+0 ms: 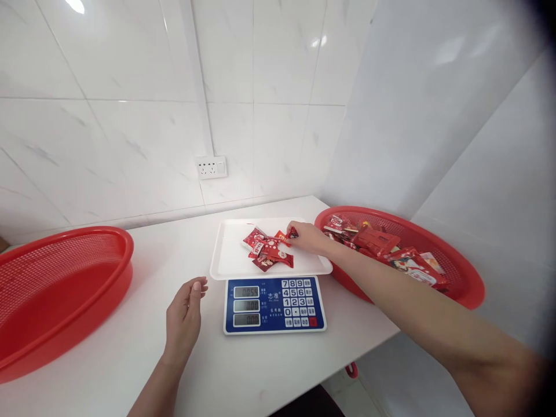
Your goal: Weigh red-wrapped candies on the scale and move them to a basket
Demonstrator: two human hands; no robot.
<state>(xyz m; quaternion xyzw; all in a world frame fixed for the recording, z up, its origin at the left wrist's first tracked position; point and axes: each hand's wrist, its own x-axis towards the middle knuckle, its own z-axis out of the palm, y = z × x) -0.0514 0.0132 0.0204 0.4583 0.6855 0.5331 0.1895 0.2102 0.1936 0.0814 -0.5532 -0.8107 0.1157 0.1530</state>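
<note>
A white electronic scale (274,304) with a blue keypad front stands on the white counter. Its white tray (230,258) carries several red-wrapped sweets (267,252). My right hand (306,236) reaches over the tray's right side, fingers pinched on one small red sweet (292,233) at the edge of the pile. My left hand (185,318) hovers over the counter just left of the scale, fingers loosely spread and holding nothing.
A red mesh basket (460,272) full of red sweet packets sits right of the scale, by the side wall. Another red basket (56,289), with nothing in it, sits at the far left. A wall socket (211,167) is on the tiled wall behind.
</note>
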